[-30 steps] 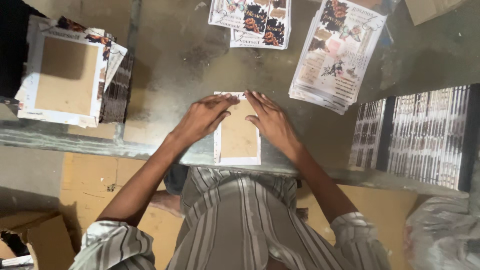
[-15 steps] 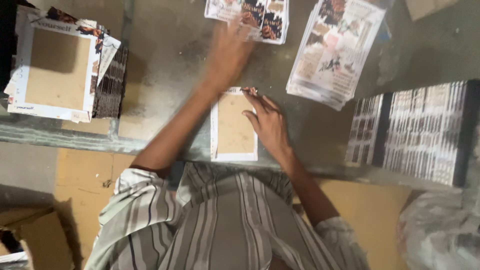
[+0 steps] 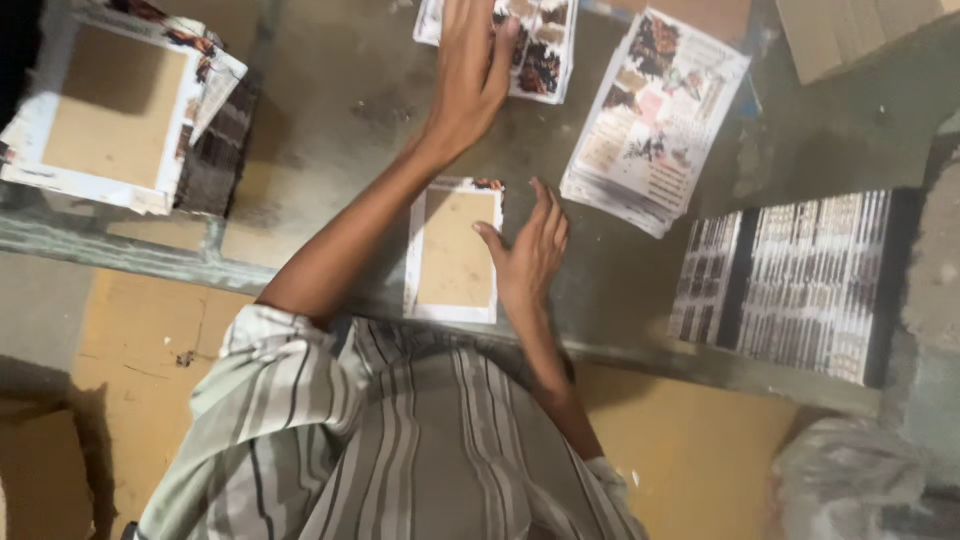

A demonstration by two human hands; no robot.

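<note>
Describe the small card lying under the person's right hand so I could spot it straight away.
Start at the grey worktable and find its near edge, by the striped shirt. There a small brown card with a white folded border lies flat, the right hand resting on its right edge. Unlike the printed sheets beyond, its face is plain brown.

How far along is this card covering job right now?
Done: a pile of covered boards sits at the table's far left. In hand: the right hand rests on a brown board lying on white paper, while the left hand reaches onto the printed sheets. Left: another stack of sheets waits alongside.
</note>
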